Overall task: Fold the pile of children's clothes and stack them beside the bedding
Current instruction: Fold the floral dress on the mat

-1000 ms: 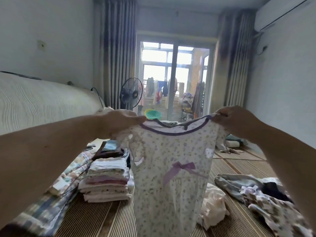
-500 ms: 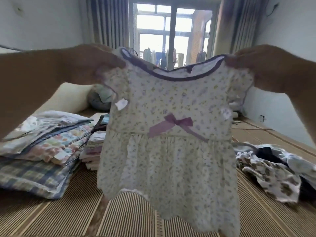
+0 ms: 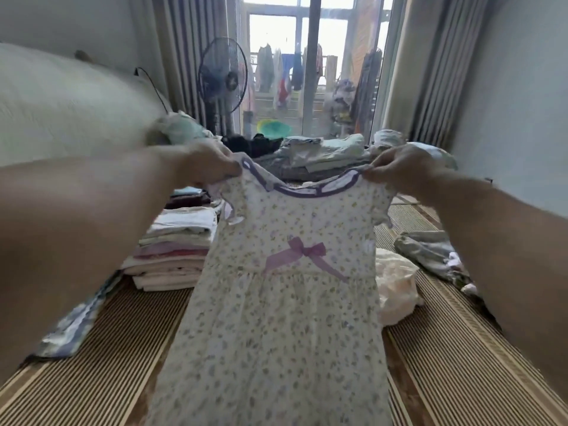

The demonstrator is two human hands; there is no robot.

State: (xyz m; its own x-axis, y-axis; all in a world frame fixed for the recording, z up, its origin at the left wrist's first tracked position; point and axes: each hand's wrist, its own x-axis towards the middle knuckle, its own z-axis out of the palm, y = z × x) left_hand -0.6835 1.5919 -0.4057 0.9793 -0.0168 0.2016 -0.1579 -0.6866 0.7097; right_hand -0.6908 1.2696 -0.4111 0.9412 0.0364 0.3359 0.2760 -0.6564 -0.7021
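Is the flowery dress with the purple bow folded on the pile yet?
No, the left hand and right hand hold the dress up by its shoulders, hanging open.

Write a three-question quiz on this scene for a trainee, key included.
1. True or false: the floral dress hangs unfolded, held up by the left hand and the right hand.
2. Where do the hands pinch the dress? A) the hem B) the shoulders C) the waist bow
3. Fill in: seen from the head camera, the stack of folded clothes on the mat lies to the ____ of the dress.
Key: 1 true; 2 B; 3 left.
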